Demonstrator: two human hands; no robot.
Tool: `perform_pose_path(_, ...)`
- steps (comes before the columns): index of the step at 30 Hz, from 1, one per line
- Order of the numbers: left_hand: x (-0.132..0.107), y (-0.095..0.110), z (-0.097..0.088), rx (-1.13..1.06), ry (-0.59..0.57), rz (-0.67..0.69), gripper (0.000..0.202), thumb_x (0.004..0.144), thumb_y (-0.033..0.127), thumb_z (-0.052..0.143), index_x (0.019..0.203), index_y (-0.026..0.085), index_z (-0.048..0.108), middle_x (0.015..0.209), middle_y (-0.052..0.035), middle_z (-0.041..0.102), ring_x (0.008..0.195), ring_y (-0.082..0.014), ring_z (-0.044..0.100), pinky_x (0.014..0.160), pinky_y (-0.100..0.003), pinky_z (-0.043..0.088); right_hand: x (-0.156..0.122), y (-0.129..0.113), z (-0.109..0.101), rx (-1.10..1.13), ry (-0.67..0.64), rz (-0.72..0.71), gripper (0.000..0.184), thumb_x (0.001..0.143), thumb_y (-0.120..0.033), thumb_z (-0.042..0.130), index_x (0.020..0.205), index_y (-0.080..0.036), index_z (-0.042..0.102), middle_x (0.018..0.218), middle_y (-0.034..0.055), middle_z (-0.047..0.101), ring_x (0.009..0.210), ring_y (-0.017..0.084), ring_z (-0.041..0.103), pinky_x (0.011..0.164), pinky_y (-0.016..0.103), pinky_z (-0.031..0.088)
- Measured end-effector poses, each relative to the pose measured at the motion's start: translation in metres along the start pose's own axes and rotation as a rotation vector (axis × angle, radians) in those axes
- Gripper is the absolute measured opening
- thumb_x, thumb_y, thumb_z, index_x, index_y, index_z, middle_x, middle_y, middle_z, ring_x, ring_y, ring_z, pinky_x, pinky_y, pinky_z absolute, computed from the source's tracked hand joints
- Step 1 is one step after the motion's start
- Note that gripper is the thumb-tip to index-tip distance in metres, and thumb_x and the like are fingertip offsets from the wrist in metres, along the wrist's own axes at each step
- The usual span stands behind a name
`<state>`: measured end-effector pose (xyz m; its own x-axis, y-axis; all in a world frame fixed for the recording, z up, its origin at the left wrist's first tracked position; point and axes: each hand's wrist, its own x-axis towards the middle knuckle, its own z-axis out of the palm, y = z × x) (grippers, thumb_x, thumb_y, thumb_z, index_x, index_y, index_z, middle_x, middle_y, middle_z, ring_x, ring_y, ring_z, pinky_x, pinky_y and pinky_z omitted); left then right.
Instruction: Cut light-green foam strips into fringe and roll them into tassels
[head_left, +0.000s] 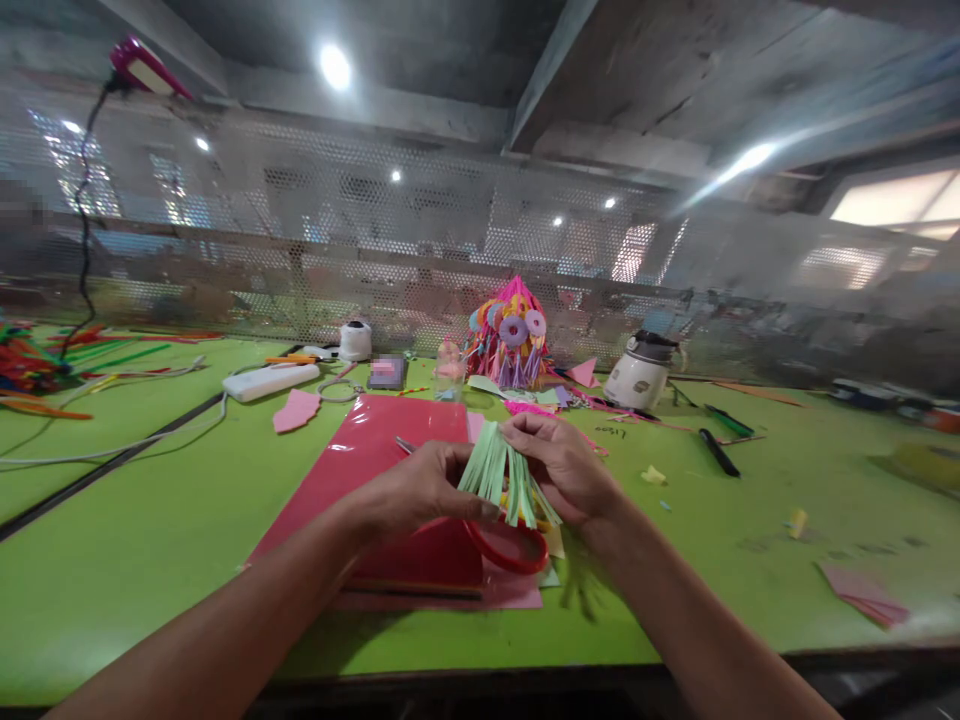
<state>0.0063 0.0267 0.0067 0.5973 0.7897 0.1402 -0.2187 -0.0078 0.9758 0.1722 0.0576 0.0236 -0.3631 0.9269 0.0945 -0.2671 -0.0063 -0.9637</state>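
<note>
My left hand [416,490] and my right hand [564,468] meet over the green table [150,540]. Both pinch a piece of light green paper cut into fringe strips [501,475], which hangs down between them. Under the hands lies a red sheet [375,455] on a stack of pink paper, with a red round ring-shaped thing [517,548] on it. A thin metal tool tip [405,444] shows just behind my left hand.
A colourful paper ornament [510,335] stands at the back centre. Beside it are a white jar-like appliance [639,372], a white power strip [270,381], pink scraps [296,410], a black pen [718,451] and pink paper [862,592] at right. A mesh screen backs the table.
</note>
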Motion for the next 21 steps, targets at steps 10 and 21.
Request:
perform_pose_path(10, 0.001, -0.004, 0.001, 0.019, -0.008, -0.033, 0.026, 0.058, 0.016, 0.073, 0.083, 0.013, 0.067, 0.075, -0.0036, 0.066, 0.072, -0.0156, 0.059, 0.075, -0.028, 0.044, 0.002, -0.003, -0.003, 0.015, 0.006, 0.008, 0.023, 0.059, -0.028, 0.076, 0.065, -0.016, 0.057, 0.054, -0.0036, 0.056, 0.049, 0.01, 0.053, 0.052, 0.025, 0.044)
perform_pose_path(21, 0.001, 0.019, -0.019, 0.311, 0.59, 0.109, 0.024, 0.058, 0.006, 0.056, 0.079, 0.015, 0.062, 0.07, -0.0021, 0.059, 0.069, -0.0146, 0.053, 0.062, -0.026, 0.038, 0.014, -0.005, -0.025, -0.584, 0.237, -0.463, 0.017, 0.074, -0.031, 0.062, 0.066, -0.016, 0.057, 0.058, -0.0028, 0.048, 0.052, 0.01, 0.042, 0.051, 0.024, 0.034)
